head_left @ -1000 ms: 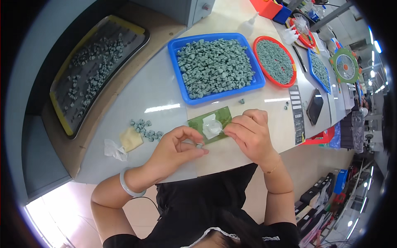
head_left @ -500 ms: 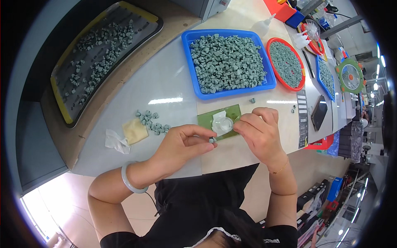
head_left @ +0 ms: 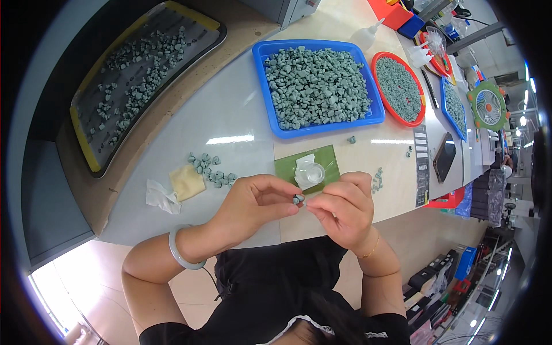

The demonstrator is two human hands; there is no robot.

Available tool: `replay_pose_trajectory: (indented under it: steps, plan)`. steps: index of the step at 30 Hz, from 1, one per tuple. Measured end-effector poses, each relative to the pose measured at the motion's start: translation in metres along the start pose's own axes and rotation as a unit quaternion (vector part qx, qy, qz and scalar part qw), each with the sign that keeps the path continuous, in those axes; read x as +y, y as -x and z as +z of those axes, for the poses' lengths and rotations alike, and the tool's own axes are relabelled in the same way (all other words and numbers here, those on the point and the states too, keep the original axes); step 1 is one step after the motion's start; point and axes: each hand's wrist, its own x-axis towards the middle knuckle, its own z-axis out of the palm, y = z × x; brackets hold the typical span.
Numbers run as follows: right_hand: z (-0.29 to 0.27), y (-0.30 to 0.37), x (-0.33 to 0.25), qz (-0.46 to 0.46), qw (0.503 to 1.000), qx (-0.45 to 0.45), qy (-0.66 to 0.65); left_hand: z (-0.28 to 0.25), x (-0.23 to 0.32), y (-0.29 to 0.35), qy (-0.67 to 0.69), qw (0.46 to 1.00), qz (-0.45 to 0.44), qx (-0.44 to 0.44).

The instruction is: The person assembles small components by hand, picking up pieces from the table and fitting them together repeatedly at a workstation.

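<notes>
Between the thumb and fingertips of my left hand (head_left: pixel 253 201) is a small grey-green piece (head_left: pixel 298 199) with a dark part on it. My right hand (head_left: pixel 348 207) is closed in a pinch right beside that piece; what its fingertips hold, if anything, is too small to make out. Just beyond both hands, a small clear dish (head_left: pixel 311 173) rests with a white scrap of paper on a green mat (head_left: pixel 284 167). Left of my left hand, a loose cluster of similar grey-green pieces (head_left: pixel 202 163) lies beside a pale yellow cloth (head_left: pixel 188 183) and a crumpled white tissue (head_left: pixel 163 196).
A blue tray (head_left: pixel 336 130) full of grey-green pieces stands beyond the mat. To its right are a red round tray (head_left: pixel 423 115) of smaller pieces and a dark phone (head_left: pixel 444 156). Tiny pieces (head_left: pixel 377 180) lie right of my right hand. A yellow-edged tray (head_left: pixel 86 146) sits far left.
My right hand has come from beside the clear dish, leftward and nearer to me, up to the piece in my left hand. The left hand has barely moved and keeps its hold.
</notes>
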Motion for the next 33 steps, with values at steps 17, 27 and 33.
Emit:
replay_pose_trajectory:
  steps: [17, 27, 33]
  plan:
    - [0.001, 0.005, 0.008, -0.133, 0.991, -0.012, 0.025, 0.004, 0.000, -0.002, -0.046, 0.998, 0.015, -0.029]
    - [-0.127, 0.074, 0.130, 0.271, 0.884, 0.272, 0.267, 0.043, -0.006, -0.001, -0.053, 0.994, 0.091, 0.038]
    - [-0.245, 0.129, 0.233, 0.721, 0.594, 0.181, 0.307, 0.066, 0.011, -0.001, -0.080, 0.980, 0.162, 0.083]
